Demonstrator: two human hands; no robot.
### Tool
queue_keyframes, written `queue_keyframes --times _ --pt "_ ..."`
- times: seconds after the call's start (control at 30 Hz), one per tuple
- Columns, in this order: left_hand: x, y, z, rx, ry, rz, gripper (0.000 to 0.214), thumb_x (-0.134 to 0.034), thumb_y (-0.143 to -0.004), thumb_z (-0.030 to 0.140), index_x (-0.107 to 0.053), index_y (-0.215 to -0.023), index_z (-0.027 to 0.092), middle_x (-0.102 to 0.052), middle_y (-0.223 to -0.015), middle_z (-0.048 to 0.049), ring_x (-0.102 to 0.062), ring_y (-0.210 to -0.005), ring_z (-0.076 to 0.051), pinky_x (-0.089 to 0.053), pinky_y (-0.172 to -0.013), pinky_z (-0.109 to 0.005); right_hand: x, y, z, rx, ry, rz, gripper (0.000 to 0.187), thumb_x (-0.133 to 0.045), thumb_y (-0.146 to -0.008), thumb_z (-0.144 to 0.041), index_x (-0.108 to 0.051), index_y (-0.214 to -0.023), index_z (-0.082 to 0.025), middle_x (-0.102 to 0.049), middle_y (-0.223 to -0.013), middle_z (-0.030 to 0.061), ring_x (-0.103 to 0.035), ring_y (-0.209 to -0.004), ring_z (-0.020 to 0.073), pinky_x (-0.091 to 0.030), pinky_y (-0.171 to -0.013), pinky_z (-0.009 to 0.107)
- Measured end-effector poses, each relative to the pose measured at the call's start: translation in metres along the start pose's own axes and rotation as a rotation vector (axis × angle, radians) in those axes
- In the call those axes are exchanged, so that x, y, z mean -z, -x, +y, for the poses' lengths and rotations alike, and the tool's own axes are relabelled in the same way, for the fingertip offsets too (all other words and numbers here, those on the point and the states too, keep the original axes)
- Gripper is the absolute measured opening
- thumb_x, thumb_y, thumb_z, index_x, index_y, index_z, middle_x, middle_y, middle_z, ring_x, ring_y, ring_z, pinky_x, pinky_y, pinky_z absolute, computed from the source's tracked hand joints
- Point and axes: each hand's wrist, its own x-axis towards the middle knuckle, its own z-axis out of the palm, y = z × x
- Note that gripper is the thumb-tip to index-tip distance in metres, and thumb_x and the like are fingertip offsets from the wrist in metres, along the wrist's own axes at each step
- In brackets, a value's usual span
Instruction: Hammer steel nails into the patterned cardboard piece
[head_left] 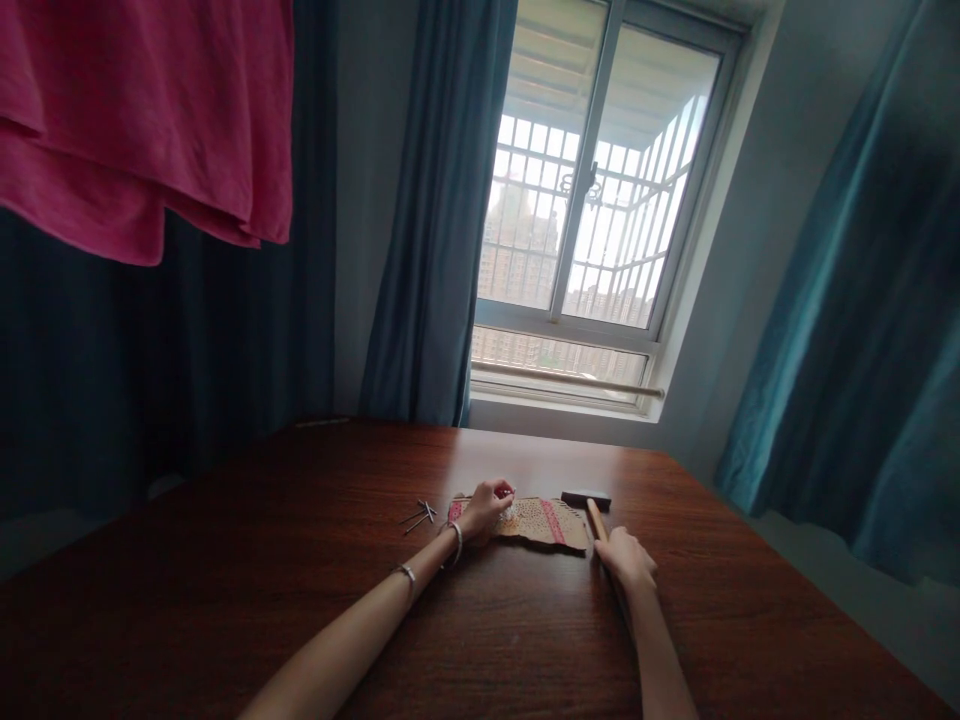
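Observation:
A tan cardboard piece (541,522) with rows of small holes and pink stripes lies on the dark wooden table (300,560). My left hand (486,508) rests on its left end with fingers pinched together on something small I cannot make out. My right hand (626,562) is wrapped round the wooden handle of a hammer (592,508), whose dark head lies on the table just beyond the cardboard's right end. A few loose nails (420,516) lie on the table to the left of my left hand.
A window (592,200) with bars outside stands behind the table, flanked by blue curtains (435,220). A pink cloth (150,120) hangs at the upper left. The table's far edge runs close to the wall below the sill.

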Motion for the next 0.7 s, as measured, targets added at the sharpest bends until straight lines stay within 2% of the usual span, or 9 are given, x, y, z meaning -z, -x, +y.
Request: queue_keyframes --times 0.23,0.4,0.5,0.57,0.63,0.7 --pt "0.001 0.000 0.002 0.036 -0.010 -0.013 0.022 -0.052 -0.070 0.024 -0.066 -0.080 0.011 -0.066 -0.072 -0.0050 -0.059 -0.070 -0.015 -0.042 -0.064 -0.023 -0.005 0.015 0.003 0.048 0.058 0.095 0.039 -0.038 -0.085 -0.036 -0.059 -0.100 -0.006 -0.063 -0.099 0.0249 -0.062 -0.094 0.0323 -0.047 -0.074 0.041" --pt "0.001 0.000 0.000 0.025 -0.007 -0.004 0.021 -0.052 -0.071 0.025 -0.066 -0.080 0.012 -0.066 -0.073 -0.0047 -0.059 -0.070 -0.015 -0.042 -0.065 -0.023 0.000 0.017 0.010 0.060 -0.005 0.107 0.036 -0.031 -0.088 -0.035 -0.054 -0.099 -0.010 -0.065 -0.095 0.0200 -0.063 -0.091 0.0326 -0.046 -0.072 0.042" --pt "0.000 0.000 -0.001 0.024 -0.008 -0.003 0.021 -0.052 -0.071 0.025 -0.066 -0.080 0.012 -0.066 -0.073 -0.0045 -0.059 -0.070 -0.015 -0.042 -0.065 -0.022 0.001 0.013 0.010 0.080 -0.202 0.137 0.033 -0.040 -0.083 -0.042 -0.056 -0.089 -0.014 -0.065 -0.093 0.0188 -0.062 -0.090 0.0326 -0.046 -0.070 0.040" --pt "0.000 0.000 -0.001 0.023 -0.011 0.004 0.021 -0.051 -0.072 0.025 -0.066 -0.080 0.012 -0.066 -0.074 -0.0046 -0.059 -0.071 -0.015 -0.042 -0.065 -0.022 0.000 0.009 0.004 0.114 -0.380 0.165 0.031 -0.046 -0.079 -0.044 -0.056 -0.084 -0.015 -0.065 -0.085 0.0157 -0.063 -0.082 0.0285 -0.046 -0.065 0.035" --pt "0.000 0.001 0.001 0.023 -0.012 0.011 0.020 -0.051 -0.072 0.025 -0.066 -0.079 0.012 -0.066 -0.074 -0.0046 -0.059 -0.071 -0.015 -0.042 -0.066 -0.022 -0.001 0.008 -0.007 0.146 -0.553 0.154 0.034 -0.045 -0.079 -0.047 -0.055 -0.085 -0.015 -0.063 -0.071 0.0087 -0.062 -0.063 0.0204 -0.044 -0.054 0.028" --pt "0.001 0.001 0.002 0.027 -0.007 0.009 0.020 -0.052 -0.072 0.024 -0.066 -0.079 0.012 -0.066 -0.074 -0.0045 -0.059 -0.072 -0.015 -0.043 -0.066 -0.022 -0.001 0.012 -0.019 0.184 -0.790 0.031 0.039 -0.041 -0.079 -0.052 -0.053 -0.090 -0.016 -0.055 -0.058 -0.0002 -0.051 -0.042 0.0121 -0.036 -0.041 0.024"
